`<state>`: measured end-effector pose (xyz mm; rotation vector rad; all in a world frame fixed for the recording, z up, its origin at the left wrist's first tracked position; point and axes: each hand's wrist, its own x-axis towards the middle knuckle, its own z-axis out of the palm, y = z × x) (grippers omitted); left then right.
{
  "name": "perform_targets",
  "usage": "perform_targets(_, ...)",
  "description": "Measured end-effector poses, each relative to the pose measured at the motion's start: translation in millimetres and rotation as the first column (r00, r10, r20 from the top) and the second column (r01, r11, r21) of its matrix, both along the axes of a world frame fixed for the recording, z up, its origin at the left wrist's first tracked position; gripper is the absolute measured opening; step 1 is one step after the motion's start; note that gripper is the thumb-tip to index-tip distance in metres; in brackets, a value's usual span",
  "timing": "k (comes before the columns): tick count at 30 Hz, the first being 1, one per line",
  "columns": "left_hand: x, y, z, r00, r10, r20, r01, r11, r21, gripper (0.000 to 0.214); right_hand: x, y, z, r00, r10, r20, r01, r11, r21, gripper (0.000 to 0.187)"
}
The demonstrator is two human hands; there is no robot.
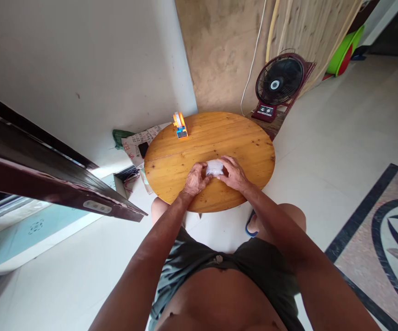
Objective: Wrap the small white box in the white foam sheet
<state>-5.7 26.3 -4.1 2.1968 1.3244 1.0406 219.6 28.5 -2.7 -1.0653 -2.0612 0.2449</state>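
Observation:
A small whitish packet [214, 168] with a shiny, plastic-like surface lies near the front of the oval wooden table [216, 138]. From its left side my left hand [196, 178] holds it, with the thumb at the near edge and the fingers curled. My right hand [233, 173] grips the opposite end, its fingers bent over the far corner and the thumb close to the near one. What is inside the packet cannot be made out. Farther back on the tabletop stands an orange and blue object [180, 125] that looks like a tape dispenser, apart from both hands.
A dark red fan [280, 82] stands beyond the table's right end, with a white cable [254, 57] hanging nearby. On the left, a dark wooden door edge [61, 179] juts toward the table. Printed cardboard [139, 145] and a black phone-like item [143, 149] lie behind the table's left side.

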Motion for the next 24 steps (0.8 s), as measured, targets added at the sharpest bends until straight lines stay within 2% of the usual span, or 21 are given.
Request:
perform_targets(3, -0.5, -1.1, 0.4, 0.999, -0.028, -0.046, 0.031, 0.997, 0.067, 0.039, -1.7, -2.6, -0.4, 1.000, 0.016, 0.020, -0.016, 1.000, 0.017, 0.055)
perform_targets(6, 0.0, -3.0, 3.1, 0.995, -0.073, -0.071, 0.079, 0.994, 0.074, 0.037, -5.8, -3.5, -1.3, 0.999, 0.017, 0.047, -0.018, 1.000, 0.015, 0.050)
perform_targets(11, 0.9, -3.2, 4.0, 0.994, -0.084, -0.070, 0.086, 0.996, 0.034, 0.038, -8.5, -3.8, -2.5, 0.995, -0.026, 0.096, 0.024, 1.000, 0.016, 0.054)
perform_targets(18, 1.5, 0.9, -1.5, 0.995, -0.040, -0.091, 0.040, 0.999, -0.008, 0.040, -1.8, 1.5, -7.3, 0.999, 0.047, 0.024, -0.047, 0.999, -0.015, 0.064)
perform_targets(24, 1.1, 2.1, -3.0, 0.993, -0.034, -0.110, 0.034, 0.999, 0.000, 0.038, -5.6, -1.6, -8.4, 0.997, -0.032, 0.073, 0.030, 0.999, 0.026, 0.061)
